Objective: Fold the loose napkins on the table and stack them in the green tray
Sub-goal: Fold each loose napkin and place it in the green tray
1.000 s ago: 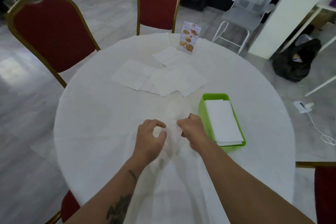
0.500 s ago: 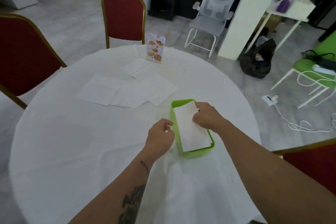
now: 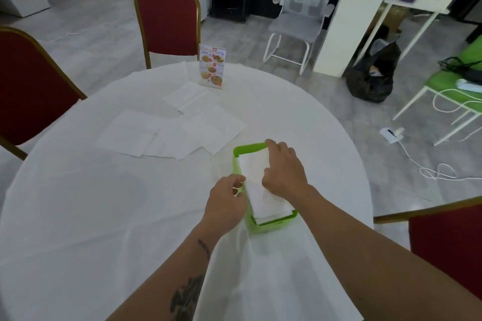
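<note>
A folded napkin [image 3: 257, 164] is laid on top of the white stack inside the green tray [image 3: 271, 224], which stands on the tabletop [image 3: 78, 203] near its right-hand edge. The napkin is pressed flat under the right hand [image 3: 284, 172], whose fingers [image 3: 272, 144] are spread apart and extended along the sheet toward the tray's far rim; nothing is clamped, the palm and fingers being simply laid on the paper. This flat press is judged to be for seating the napkin squarely and keeping the fold from springing open. The left hand [image 3: 227, 200] is held just beside the tray's left wall, its fingers curled loosely together near the rim; whether the rim or a napkin edge is actually being touched cannot be told. It is probably kept there so that the light tray is steadied or the stack's edge aligned.

Further out, several loose napkins [image 3: 172, 133] are spread unfolded and overlapping across the middle of the tabletop, well apart from the tray, with one more lying toward the far edge beside a standing menu card [image 3: 211, 65]. The tray is placed close to the person, so folded pieces can be dropped in with a short reach. The task is judged partly done: a stack is built, yet the loose sheets are not yet folded. Red chairs [image 3: 169, 15] are set around the table.
</note>
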